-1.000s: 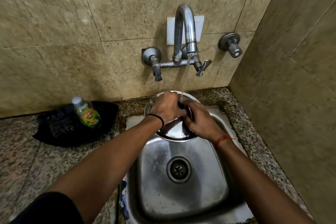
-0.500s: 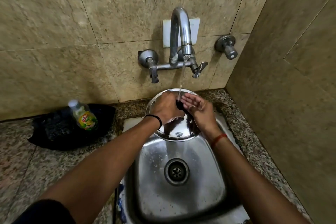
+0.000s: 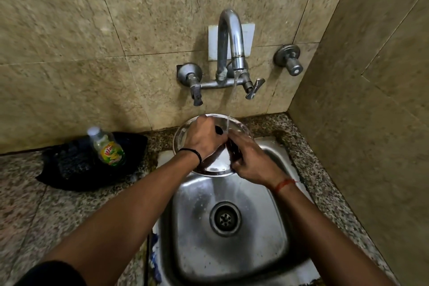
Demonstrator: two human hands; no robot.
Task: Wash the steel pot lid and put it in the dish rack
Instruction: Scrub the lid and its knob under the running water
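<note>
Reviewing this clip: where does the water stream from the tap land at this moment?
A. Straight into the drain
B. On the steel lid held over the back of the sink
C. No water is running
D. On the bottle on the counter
B: the thin stream falls from the tap onto the steel lid, beside the left hand and right hand.

Left hand [image 3: 204,138] gripping steel pot lid [image 3: 185,139] by its black knob over sink [image 3: 274,216]; right hand [image 3: 250,160] rubbing lid under tap [image 3: 229,42] stream.
</note>
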